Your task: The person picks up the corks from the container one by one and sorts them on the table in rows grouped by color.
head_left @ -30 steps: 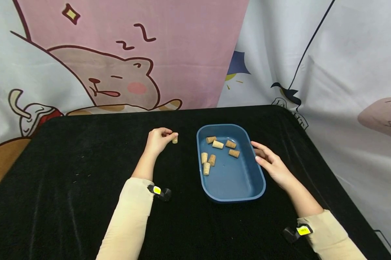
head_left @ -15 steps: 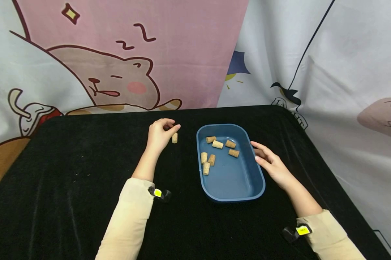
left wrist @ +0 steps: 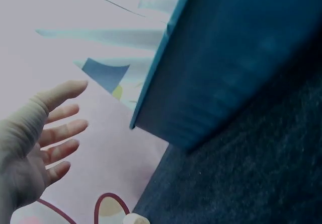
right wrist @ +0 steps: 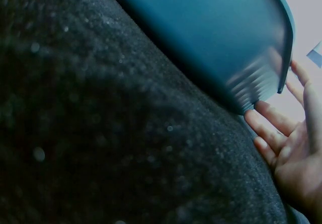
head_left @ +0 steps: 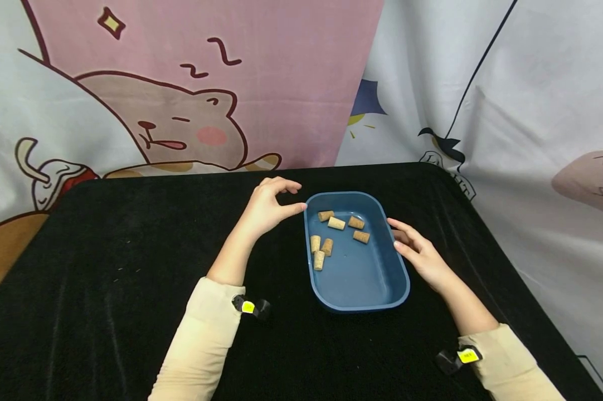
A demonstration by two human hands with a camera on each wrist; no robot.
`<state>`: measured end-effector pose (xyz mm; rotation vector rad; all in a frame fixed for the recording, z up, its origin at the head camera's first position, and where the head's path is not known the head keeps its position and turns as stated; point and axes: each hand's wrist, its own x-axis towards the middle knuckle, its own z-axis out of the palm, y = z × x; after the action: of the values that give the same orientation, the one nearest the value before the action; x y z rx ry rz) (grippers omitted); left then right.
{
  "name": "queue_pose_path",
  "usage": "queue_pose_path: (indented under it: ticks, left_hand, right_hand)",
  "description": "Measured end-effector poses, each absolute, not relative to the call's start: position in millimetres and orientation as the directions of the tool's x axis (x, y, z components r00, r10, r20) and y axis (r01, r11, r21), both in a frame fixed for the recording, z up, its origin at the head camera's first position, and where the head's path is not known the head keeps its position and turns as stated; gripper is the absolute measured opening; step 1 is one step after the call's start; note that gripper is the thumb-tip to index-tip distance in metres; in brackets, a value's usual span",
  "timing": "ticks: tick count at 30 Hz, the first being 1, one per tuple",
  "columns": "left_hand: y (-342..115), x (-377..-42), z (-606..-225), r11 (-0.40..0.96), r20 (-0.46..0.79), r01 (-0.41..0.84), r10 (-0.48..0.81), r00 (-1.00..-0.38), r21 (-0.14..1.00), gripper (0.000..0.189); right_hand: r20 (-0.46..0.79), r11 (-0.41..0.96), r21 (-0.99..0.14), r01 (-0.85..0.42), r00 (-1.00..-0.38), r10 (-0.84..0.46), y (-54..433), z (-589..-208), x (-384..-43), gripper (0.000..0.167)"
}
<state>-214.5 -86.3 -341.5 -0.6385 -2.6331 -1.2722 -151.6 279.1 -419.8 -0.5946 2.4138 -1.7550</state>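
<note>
Nearest, the forearms are covered by a cream left sleeve (head_left: 198,340) and right sleeve (head_left: 512,362), and a small black device is worn at each wrist. The counter (head_left: 106,289) is draped in black cloth. On it a blue tray (head_left: 361,287) is set, its right outer wall touched by the fingers of the right hand (head_left: 419,253), which are relaxed and not curled round it.

Inside, along the left wall, three corks (head_left: 319,260) are clustered; farther in, four more corks (head_left: 336,223) are scattered, all lying on their sides or tilted.

Beside the far left corner the left hand (head_left: 268,209) is held, thumb and fingers parted, with nothing gripped; in the left wrist view it is seen apart from the tray. At that view's bottom edge a small pale object (left wrist: 136,219) is cut off and cannot be identified.

Behind, a backdrop (head_left: 301,122) printed with a sleeping bear is hung.
</note>
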Motion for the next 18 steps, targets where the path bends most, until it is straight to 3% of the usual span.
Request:
queue_pose_path:
  ticks: [10,18]
  left_hand:
    - [-76.6,-207.7,-332.2,0.509,0.217,0.530,0.550,-0.806,0.679,0.045]
    - [-66.0,-198.6,-326.7,0.583,0.161,0.611,0.639,-0.752,0.536,0.045]
  right_hand:
    - [0.152,0.262,-0.930,-0.259,-0.918,-0.367,278.8,-419.1,-150.7,0.049]
    - [0.144,0.269,-0.930,-0.251,-0.921,-0.363,278.2,-418.6,-150.5,0.049]
